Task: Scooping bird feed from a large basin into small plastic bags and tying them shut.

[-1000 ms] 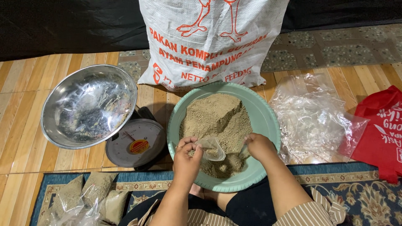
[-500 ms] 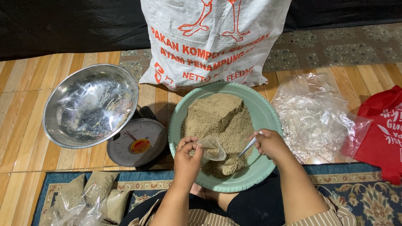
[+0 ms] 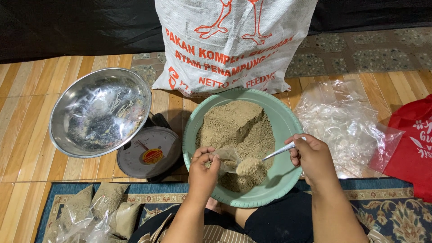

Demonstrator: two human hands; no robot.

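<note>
Basin [image 3: 288, 118] of feed [image 3: 236, 126] sits before the sack [image 3: 234, 42], scale [image 3: 150, 153] left, bags [image 3: 348, 123] right.

Warm wooden plank floor [image 3: 27, 112] underfoot, lit evenly from above. Black cloth backdrop [image 3: 76, 27] across the far edge, with a patterned grey mat [image 3: 369, 54] beside it. Blue ornate rug [image 3: 396, 216] along the near side.

We see a pale green basin [image 3: 288, 121] holding tan, sandy meal [image 3: 238, 126]. Behind it stands a white woven sack [image 3: 234, 40] with orange-red print. The bowl [image 3: 100, 112] on the scale [image 3: 150, 153] is shiny silver; the scale's dial is grey-white with a red and yellow spot. The spoon [image 3: 279, 151] handle is silver. The floor [image 3: 27, 112] is light wood planks. The rug [image 3: 396, 211] at the near edge is blue with cream floral patterns. At the right edge lies a red bag [image 3: 416, 139] with white print.
</note>
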